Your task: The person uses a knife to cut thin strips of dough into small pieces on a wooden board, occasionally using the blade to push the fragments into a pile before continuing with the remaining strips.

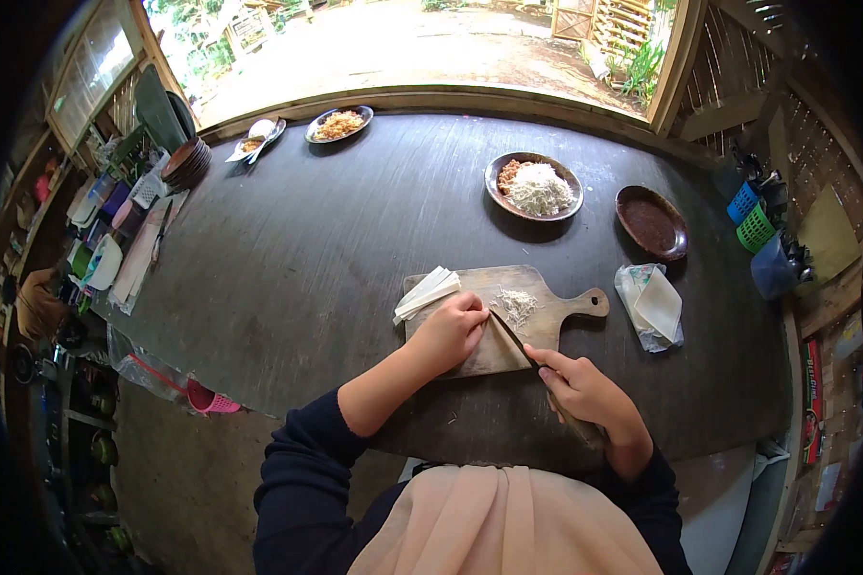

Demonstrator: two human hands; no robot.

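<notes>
On the dark table lies a wooden cutting board (pixel 494 359) with its handle to the right. My right hand (pixel 585 391) is wrapped round the handle of a knife (pixel 514 339), whose blade slants up and left over the board. Close to the blade tip, my left hand (pixel 451 333) has its fingers pressed together on a small pale piece, mostly hidden. White strips (pixel 428 293) lie stacked at the board's upper left. A small heap of fine white shreds (pixel 516 306) sits right of the blade.
Beyond the board stands a plate (pixel 492 196) with white shreds (pixel 539 190) and reddish food. An empty brown dish (pixel 651 222) and a plastic packet (pixel 650 307) are at right. Two food plates (pixel 339 126) (pixel 256 140) are far left. Stacked bowls (pixel 187 165) stand by the left edge.
</notes>
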